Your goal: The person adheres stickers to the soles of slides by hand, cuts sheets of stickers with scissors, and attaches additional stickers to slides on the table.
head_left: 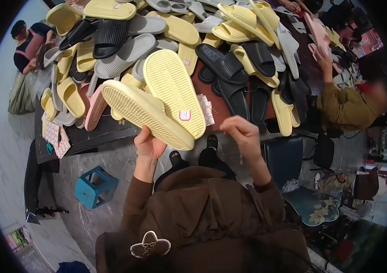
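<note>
My left hand (149, 144) holds a pair of yellow slippers (145, 116) by the lower edge, their ribbed soles turned toward me. On the sole of the right-hand slipper sits a small white label with a red border (185, 115). To the right of the pair, my right hand (242, 132) is raised with its thumb and fingertips pressed together; whatever is between them is too small to make out. A sheet of red-bordered labels (206, 110) lies on the table just behind the slippers.
Yellow, grey and black slippers (111, 38) are heaped on the dark table (93, 142). More label sheets (57, 139) lie at its left corner. A blue stool (96, 187) stands below left, a dark chair (282, 157) at right. Co-workers (348, 107) are at the right and far left.
</note>
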`<act>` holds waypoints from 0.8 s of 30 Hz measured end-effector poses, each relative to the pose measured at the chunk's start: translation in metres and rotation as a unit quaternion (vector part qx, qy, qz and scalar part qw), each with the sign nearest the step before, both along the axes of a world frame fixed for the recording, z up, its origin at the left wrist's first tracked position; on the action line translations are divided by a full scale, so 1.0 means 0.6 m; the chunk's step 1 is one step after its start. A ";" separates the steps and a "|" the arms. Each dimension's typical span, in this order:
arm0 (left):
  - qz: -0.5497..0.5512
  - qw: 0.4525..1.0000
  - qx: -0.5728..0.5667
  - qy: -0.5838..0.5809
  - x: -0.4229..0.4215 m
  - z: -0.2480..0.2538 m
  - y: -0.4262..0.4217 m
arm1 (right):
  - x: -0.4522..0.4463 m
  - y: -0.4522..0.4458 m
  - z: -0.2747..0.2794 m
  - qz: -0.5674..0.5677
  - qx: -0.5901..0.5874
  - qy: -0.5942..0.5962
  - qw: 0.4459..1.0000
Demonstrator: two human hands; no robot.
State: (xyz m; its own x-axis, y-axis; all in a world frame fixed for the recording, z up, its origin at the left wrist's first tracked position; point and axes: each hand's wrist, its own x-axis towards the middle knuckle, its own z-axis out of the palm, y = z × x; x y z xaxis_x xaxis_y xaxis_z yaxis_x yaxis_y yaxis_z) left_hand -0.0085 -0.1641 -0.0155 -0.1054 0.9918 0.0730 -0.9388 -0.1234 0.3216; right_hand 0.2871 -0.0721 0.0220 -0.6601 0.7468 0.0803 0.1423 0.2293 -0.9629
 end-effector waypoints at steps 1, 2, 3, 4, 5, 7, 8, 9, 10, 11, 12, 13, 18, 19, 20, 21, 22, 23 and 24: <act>-0.016 1.000 -0.005 -0.001 0.006 -0.007 0.006 | -0.003 -0.003 0.006 -0.006 0.002 -0.001 1.000; -0.032 0.999 -0.009 0.000 0.013 -0.013 0.011 | -0.019 -0.008 0.011 -0.029 -0.012 0.011 0.999; -0.039 0.999 -0.005 0.000 0.021 -0.018 0.017 | -0.043 -0.013 0.015 -0.054 -0.025 0.026 0.998; -0.044 0.999 -0.009 0.006 0.030 -0.022 0.019 | -0.071 -0.016 0.019 -0.078 -0.037 0.042 0.995; -0.049 0.999 -0.013 0.013 0.037 -0.026 0.018 | -0.098 -0.018 0.022 -0.101 -0.049 0.058 0.992; -0.059 0.998 -0.009 0.021 0.046 -0.032 0.023 | -0.121 -0.005 0.029 -0.145 -0.068 0.093 0.983; -0.052 0.998 -0.025 0.007 0.051 -0.034 0.027 | -0.116 0.005 0.029 -0.149 -0.059 0.096 0.982; -0.047 0.998 -0.040 -0.006 0.054 -0.035 0.037 | -0.107 0.013 0.024 -0.141 -0.115 0.125 0.975; -0.045 0.997 -0.056 -0.018 0.058 -0.037 0.056 | -0.095 0.018 0.020 -0.134 -0.170 0.155 0.964; -0.056 0.997 -0.050 -0.014 0.064 -0.041 0.077 | -0.081 0.021 0.018 -0.128 -0.227 0.185 0.948; -0.094 0.994 -0.028 -0.047 0.071 -0.046 0.094 | -0.067 0.025 0.021 -0.137 -0.222 0.190 0.947; -0.129 0.988 -0.006 -0.079 0.078 -0.050 0.113 | -0.052 0.031 0.025 -0.160 -0.242 0.218 0.932; -0.077 0.993 -0.063 0.062 0.135 0.030 0.228 | 0.017 0.105 0.061 -0.238 -0.159 0.277 0.917; -0.080 0.993 -0.063 0.063 0.145 0.041 0.247 | 0.030 0.112 0.067 -0.260 -0.110 0.275 0.919; -0.062 0.982 -0.098 0.151 0.156 0.051 0.267 | 0.039 0.122 0.074 -0.265 -0.112 0.275 0.918; -0.043 0.962 -0.131 0.237 0.168 0.058 0.286 | 0.047 0.143 0.085 -0.269 -0.099 0.288 0.914; -0.025 0.932 -0.163 0.322 0.180 0.060 0.296 | 0.056 0.162 0.093 -0.274 -0.086 0.300 0.910; -0.030 0.932 -0.165 0.323 0.194 0.056 0.300 | 0.065 0.173 0.097 -0.278 -0.073 0.311 0.906; 0.027 0.916 -0.154 0.370 0.208 0.052 0.309 | 0.073 0.181 0.098 -0.280 -0.073 0.313 0.905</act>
State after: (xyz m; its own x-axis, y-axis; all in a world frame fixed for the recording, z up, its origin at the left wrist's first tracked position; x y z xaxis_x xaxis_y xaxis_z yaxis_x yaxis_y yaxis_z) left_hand 0.1160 0.0212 0.0160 -0.1897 0.9721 -0.1383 -0.4452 0.0404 0.8945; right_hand 0.3307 0.0367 0.0808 -0.0338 0.9829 0.1808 -0.3863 0.1539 -0.9094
